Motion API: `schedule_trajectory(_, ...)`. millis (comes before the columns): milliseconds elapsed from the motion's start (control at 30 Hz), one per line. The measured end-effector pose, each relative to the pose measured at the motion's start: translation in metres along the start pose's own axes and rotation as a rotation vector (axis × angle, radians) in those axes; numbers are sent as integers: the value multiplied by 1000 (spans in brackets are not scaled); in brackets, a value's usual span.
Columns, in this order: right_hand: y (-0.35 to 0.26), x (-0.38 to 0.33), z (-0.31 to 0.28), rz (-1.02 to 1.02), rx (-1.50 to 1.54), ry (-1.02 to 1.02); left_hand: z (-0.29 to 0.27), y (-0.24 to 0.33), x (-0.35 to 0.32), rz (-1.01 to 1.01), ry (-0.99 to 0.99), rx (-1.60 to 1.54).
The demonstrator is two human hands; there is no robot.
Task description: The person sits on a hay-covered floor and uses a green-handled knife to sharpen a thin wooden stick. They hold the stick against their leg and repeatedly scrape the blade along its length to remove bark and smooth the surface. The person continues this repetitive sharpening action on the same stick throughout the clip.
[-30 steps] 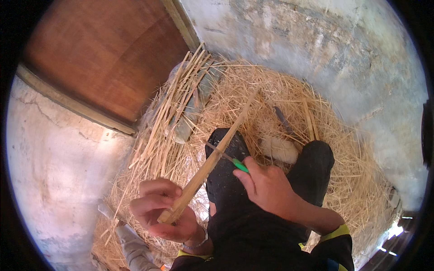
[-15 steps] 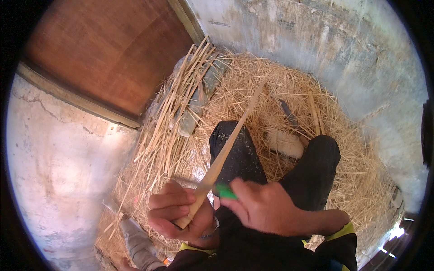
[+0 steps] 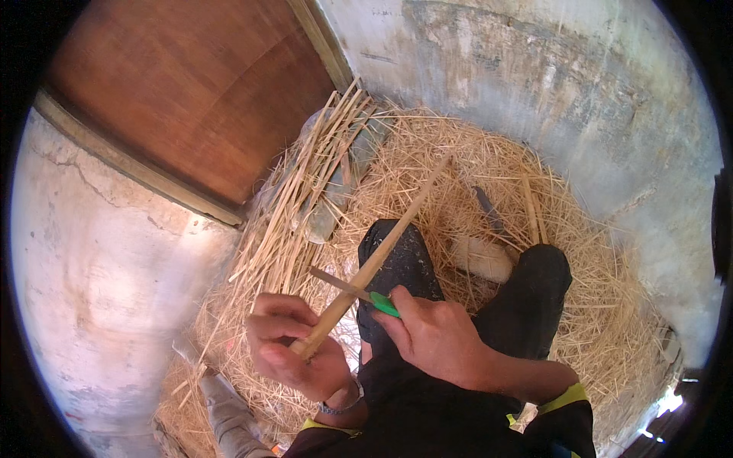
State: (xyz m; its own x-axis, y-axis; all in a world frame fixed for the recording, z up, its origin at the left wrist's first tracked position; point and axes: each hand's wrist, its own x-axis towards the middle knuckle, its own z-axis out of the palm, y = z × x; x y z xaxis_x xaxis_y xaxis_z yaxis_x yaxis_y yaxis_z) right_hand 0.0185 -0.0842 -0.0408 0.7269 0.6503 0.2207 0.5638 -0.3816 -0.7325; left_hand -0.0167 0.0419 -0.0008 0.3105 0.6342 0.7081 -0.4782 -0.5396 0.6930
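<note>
A long pale bamboo strip slants from my left hand up and away past my dark-trousered left knee. Around its near end my left hand is closed, fingers curled and palm partly upward. In my right hand is a knife, gripped by its green handle. Its narrow blade lies across the strip, a little beyond my left hand, and points to the left. Whether the edge bites into the bamboo I cannot tell.
Straw-like shavings cover the floor around my legs. A bundle of thin strips lies at the left by the brown door panel. Beyond my knees are a dark blade-like tool and a pale block. Stained walls curve round.
The knife has shifted away from my left hand along the strip, its blade now sharp instead of blurred. The strip looks turned more edge-on, and my left fingers have changed their hold slightly.
</note>
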Motion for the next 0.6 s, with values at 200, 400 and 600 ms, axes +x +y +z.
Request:
schedule_trajectory(200,-8,-15,-14,-72,2,-69,-6,12,-5,-31,26,172)
schedule_trajectory(400,17,-13,-9,135,-40,-62,6,-3,-6,5,203,23)
schedule_trajectory(600,33,-4,9,214,-89,8,20,3,-1,-72,268,-49)
